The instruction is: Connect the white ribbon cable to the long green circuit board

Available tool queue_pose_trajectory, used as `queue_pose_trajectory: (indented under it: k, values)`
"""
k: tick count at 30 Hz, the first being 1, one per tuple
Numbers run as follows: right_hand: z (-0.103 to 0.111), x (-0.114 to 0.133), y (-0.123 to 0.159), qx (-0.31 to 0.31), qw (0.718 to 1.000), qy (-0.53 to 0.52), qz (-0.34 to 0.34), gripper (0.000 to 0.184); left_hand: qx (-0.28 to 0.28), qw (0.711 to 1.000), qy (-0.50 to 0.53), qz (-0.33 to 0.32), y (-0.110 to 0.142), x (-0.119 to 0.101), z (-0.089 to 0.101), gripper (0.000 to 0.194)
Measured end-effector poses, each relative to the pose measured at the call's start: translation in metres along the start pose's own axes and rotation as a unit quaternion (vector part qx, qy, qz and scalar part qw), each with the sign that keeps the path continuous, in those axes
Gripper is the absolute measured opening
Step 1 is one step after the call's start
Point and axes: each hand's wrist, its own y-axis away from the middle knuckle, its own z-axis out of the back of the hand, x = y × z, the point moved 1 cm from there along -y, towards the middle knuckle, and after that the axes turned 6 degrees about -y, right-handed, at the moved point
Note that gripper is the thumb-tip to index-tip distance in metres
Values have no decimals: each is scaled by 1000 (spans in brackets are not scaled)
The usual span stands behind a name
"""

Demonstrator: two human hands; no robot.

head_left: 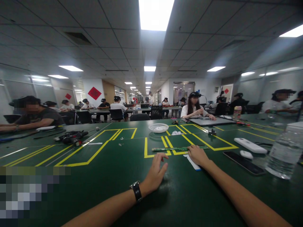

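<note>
A long, thin green strip (163,149), which looks like a circuit board, lies across the yellow tape lines on the table. My right hand (198,155) is at the middle of this strip, its bent fingers closed on it; the fingertips are partly hidden. Under that hand, a white flat piece with a blue end (194,164) sticks out toward me. My left hand (158,171) is raised just short of the strip's left end, fingers loosely curled and apart, with nothing in it. A watch with a black strap is on my left wrist.
Beyond the strip stand a white mesh basket (158,127) and some crumpled white paper (177,133). To the right are a phone (243,162), a white case (250,145) and a large water bottle (282,154). Black tools (72,137) lie left. A person sits across the table.
</note>
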Motion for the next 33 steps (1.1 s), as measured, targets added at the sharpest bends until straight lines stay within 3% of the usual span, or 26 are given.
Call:
queue_pose_trajectory:
  k: [6,10,13,17,26,33]
  values:
    - [-14,-9,-3,36,999,-1,-35,54,28,1000,-6,-12,0,-2,-1,22]
    - [-14,-10,-2,-38,999,5,-26,58,27,999,-7,-18,-1,-3,-1,21]
    - [-7,-5,0,-67,998,-8,14,49,32,999,-12,-19,0,-4,0,21]
    - [1,0,1,-21,999,-34,25,35,46,998,-15,-28,0,-7,-1,22]
    - [-3,-7,0,33,998,-52,26,49,82,996,-20,-29,0,-11,-3,21]
    - [-4,-8,-1,-5,996,-70,48,46,107,994,-31,-10,-1,-11,-5,20]
